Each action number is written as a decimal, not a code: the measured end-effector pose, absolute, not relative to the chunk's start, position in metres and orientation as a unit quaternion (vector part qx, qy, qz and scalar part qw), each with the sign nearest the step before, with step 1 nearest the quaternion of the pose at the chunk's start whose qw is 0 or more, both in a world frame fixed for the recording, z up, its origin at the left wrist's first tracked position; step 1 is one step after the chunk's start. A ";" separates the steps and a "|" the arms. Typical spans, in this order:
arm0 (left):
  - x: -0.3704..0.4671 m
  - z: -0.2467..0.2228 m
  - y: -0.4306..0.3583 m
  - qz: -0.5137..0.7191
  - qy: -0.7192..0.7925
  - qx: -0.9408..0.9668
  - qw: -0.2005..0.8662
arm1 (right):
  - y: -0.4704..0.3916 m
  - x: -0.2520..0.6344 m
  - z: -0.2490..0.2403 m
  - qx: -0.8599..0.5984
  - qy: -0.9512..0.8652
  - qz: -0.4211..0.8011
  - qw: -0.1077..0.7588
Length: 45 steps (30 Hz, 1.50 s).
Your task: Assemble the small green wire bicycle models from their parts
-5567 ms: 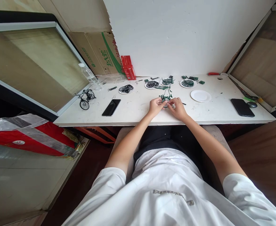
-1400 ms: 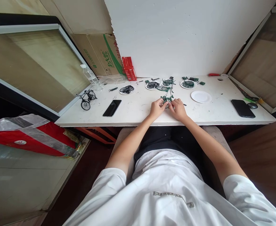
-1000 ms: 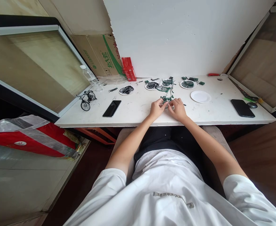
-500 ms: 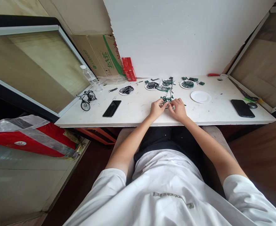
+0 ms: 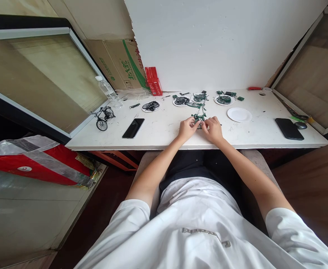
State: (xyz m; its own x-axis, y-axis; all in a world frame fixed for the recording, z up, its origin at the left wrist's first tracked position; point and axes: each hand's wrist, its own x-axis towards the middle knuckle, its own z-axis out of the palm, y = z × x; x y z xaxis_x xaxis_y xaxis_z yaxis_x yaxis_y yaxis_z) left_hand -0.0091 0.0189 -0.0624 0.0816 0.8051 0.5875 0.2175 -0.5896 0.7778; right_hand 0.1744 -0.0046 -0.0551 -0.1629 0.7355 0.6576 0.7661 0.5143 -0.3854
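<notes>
A green model bicycle (image 5: 200,116) is between my hands, close to the front edge of the white table. My left hand (image 5: 186,129) is closed on its left side, thumb and fingers pressed to the frame. From the right, my right hand (image 5: 213,130) pinches it low down, by a dark wheel partly covered by the fingers. Whatever small part may sit between the fingertips is too small to make out. Just behind it, white plates bear green model parts (image 5: 200,98) and black model parts (image 5: 181,101).
A finished-looking black model bicycle (image 5: 104,117) stands at the left, near a phone (image 5: 133,128) and a water bottle (image 5: 109,92). Another plate (image 5: 150,106) carries black parts. To the right lie a bare paper plate (image 5: 239,115), a black phone (image 5: 289,129) and a plate of green parts (image 5: 224,100).
My hands stay around the green model bicycle with only slight finger movement; the right fingers are shifted a little. The whole view has moved slightly.
</notes>
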 end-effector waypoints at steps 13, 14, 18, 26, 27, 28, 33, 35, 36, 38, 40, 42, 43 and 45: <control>-0.009 -0.065 0.022 0.568 0.372 0.689 0.253 | -0.011 0.172 -0.049 -0.470 -0.776 0.000 0.419; -0.009 -0.065 0.022 0.568 0.373 0.687 0.257 | -0.010 0.173 -0.049 -0.472 -0.777 0.002 0.416; -0.009 -0.064 0.021 0.567 0.373 0.685 0.266 | -0.008 0.174 -0.050 -0.476 -0.780 -0.001 0.405; -0.009 -0.066 0.023 0.574 0.369 0.684 0.257 | -0.012 0.172 -0.048 -0.489 -0.777 0.001 0.397; -0.009 -0.066 0.023 0.573 0.369 0.686 0.255 | -0.013 0.172 -0.047 -0.490 -0.775 0.005 0.399; -0.009 -0.066 0.023 0.571 0.368 0.689 0.253 | -0.014 0.171 -0.046 -0.490 -0.774 0.009 0.400; -0.009 -0.066 0.022 0.566 0.368 0.696 0.245 | -0.014 0.171 -0.045 -0.494 -0.780 0.001 0.385; -0.009 -0.066 0.022 0.566 0.367 0.697 0.244 | -0.013 0.171 -0.045 -0.502 -0.781 -0.010 0.371; -0.009 -0.066 0.022 0.567 0.366 0.696 0.244 | -0.012 0.171 -0.046 -0.505 -0.781 -0.013 0.366; -0.009 -0.066 0.022 0.569 0.366 0.695 0.243 | -0.012 0.171 -0.046 -0.507 -0.780 -0.007 0.367; -0.008 -0.066 0.022 0.570 0.367 0.694 0.242 | -0.013 0.171 -0.046 -0.507 -0.776 0.005 0.375; -0.008 -0.066 0.022 0.569 0.367 0.695 0.242 | -0.015 0.171 -0.045 -0.507 -0.774 0.012 0.379; -0.009 -0.065 0.022 0.568 0.368 0.695 0.242 | -0.015 0.171 -0.044 -0.507 -0.775 0.012 0.377; -0.009 -0.065 0.021 0.565 0.368 0.697 0.243 | -0.016 0.171 -0.043 -0.507 -0.780 0.004 0.367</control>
